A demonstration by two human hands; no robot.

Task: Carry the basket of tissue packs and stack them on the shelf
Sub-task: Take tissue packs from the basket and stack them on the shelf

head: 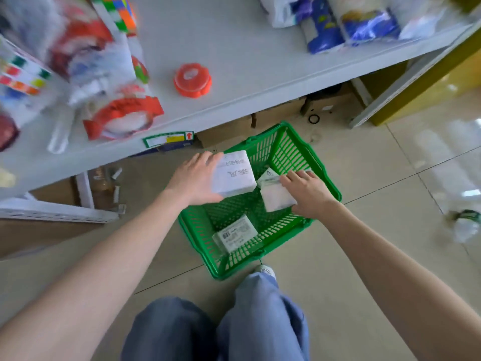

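1. Four white tissue packs show at the green plastic basket (260,201), which sits on the tiled floor (364,178) just in front of the shelf (234,61).
2. The left hand (195,178) grips the largest tissue pack (233,173) — thumb under its near edge, fingers wrapped over its far left corner — and holds it above the basket's left side, printed face up.
3. The right hand (307,194) reaches inside the basket at its right side, fingers curled onto a second pack (276,198), which leans tilted against the basket wall.
4. A third pack (268,174) lies just beyond it, partly hidden by the right fingers.
5. A labelled pack (235,234) rests flat on the basket bottom at the near left corner — apart from both hands.
6. On the shelf, an orange round container (192,79) stands alone, with red-and-white packaged goods (122,115) to its left and blue-and-white packages (351,24) at far right.
7. The person's blue trouser legs (221,321) show at the near edge.
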